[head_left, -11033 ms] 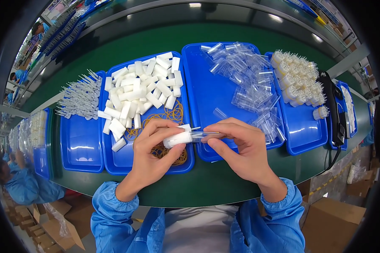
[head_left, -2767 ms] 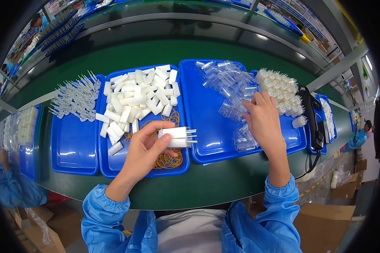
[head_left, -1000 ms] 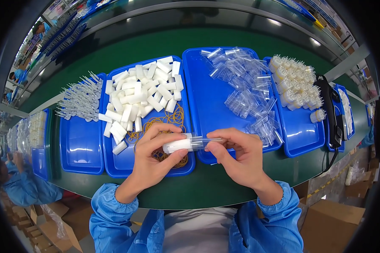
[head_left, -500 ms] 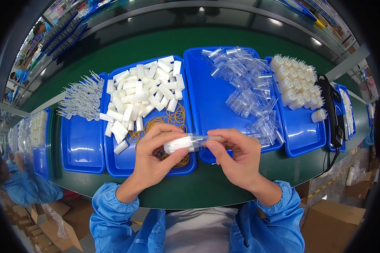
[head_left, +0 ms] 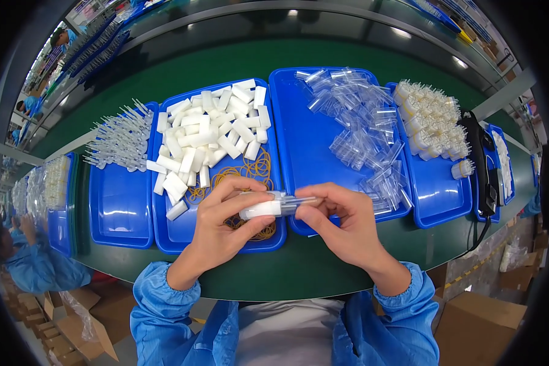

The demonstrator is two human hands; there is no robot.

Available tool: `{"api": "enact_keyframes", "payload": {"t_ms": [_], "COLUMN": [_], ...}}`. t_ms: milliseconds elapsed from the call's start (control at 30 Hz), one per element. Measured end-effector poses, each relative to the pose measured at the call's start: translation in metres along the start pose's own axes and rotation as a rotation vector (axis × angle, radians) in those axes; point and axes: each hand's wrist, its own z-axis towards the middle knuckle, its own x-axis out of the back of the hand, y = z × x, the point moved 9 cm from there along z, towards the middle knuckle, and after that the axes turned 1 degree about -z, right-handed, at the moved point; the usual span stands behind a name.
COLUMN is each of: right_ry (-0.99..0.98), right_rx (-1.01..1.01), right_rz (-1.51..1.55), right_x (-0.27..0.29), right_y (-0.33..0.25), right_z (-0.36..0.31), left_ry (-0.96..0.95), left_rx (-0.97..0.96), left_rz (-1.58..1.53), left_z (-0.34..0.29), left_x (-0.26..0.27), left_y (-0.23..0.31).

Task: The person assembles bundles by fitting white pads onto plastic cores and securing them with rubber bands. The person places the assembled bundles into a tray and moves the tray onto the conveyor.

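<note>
My left hand (head_left: 226, 216) is closed around a white foam block (head_left: 261, 210), its fingers above and its thumb below. From the block's right end protrude slim, clear plastic pieces (head_left: 288, 205); how many cannot be told. My right hand (head_left: 341, 219) pinches their far tips between thumb and fingers, which are partly blurred. Both hands hover over the near edges of two blue trays. Under the left one lie tan rubber bands (head_left: 248, 168), beside a heap of white foam blocks (head_left: 192, 139).
Clear plastic sleeves (head_left: 372, 131) fill one side of a blue tray (head_left: 305, 165). Further right, banded bundles (head_left: 433, 119) sit in another tray, next to a black device (head_left: 487, 171) with a cord. Slender translucent pieces (head_left: 122, 139) pile up at left. A person (head_left: 33, 256) works far left.
The right fingers have shifted slightly along the tips of the clear pieces. The left hand keeps its hold on the foam block, and the whole view has moved a little.
</note>
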Motion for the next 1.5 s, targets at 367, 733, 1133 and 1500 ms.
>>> {"api": "enact_keyframes", "payload": {"t_ms": [367,733,1133,1500], "right_ry": [-0.003,0.033,0.083,0.186], "right_rx": [0.431,0.466,0.677,0.628], "right_rz": [-0.456,-0.387,-0.571,-0.615], "right_x": [0.008,0.005,-0.012,-0.003], "right_y": [-0.036,-0.035,-0.047,-0.05], "right_z": [0.0,-0.004,-0.013,-0.017], "left_ry": [-0.057,-0.185,-0.258,-0.038], "left_rx": [0.185,0.396,0.456,0.123], "left_rz": [-0.425,-0.776,-0.889,-0.608], "left_z": [0.004,-0.004,-0.011,-0.001], "left_x": [0.008,-0.01,-0.029,-0.007], "left_y": [-0.017,-0.033,-0.031,-0.012]}}
